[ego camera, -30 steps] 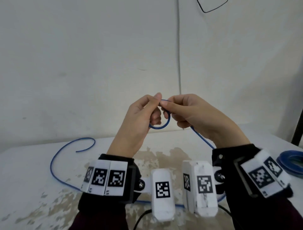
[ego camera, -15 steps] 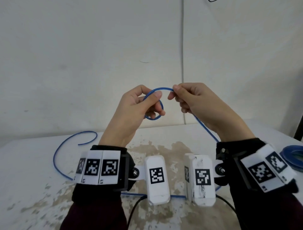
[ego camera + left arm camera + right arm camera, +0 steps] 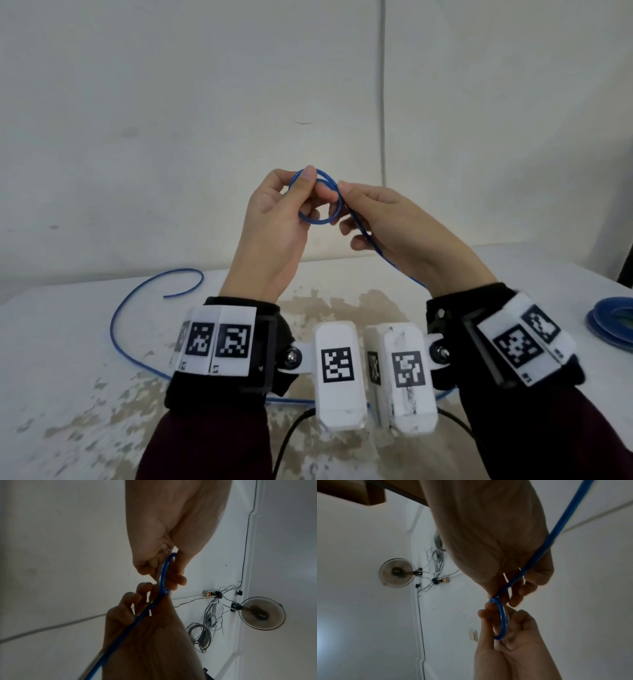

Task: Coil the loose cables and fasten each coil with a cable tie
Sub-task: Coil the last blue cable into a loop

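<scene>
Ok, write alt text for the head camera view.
Two hands raised above a stained white table: the left hand pinches a small loop of blue cable, the right hand feeds more in. Slack trails across the table; a coiled blue cable lies far right.

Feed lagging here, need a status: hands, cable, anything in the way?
Left hand pinches small blue cable coil. Right hand grips the trailing run. Most of it loose on table. Nothing blocking; no tie seen.

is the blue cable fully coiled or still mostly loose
Mostly loose: the left hand pinches only a small loop of the blue cable; the rest trails past the right hand across the table.
</scene>
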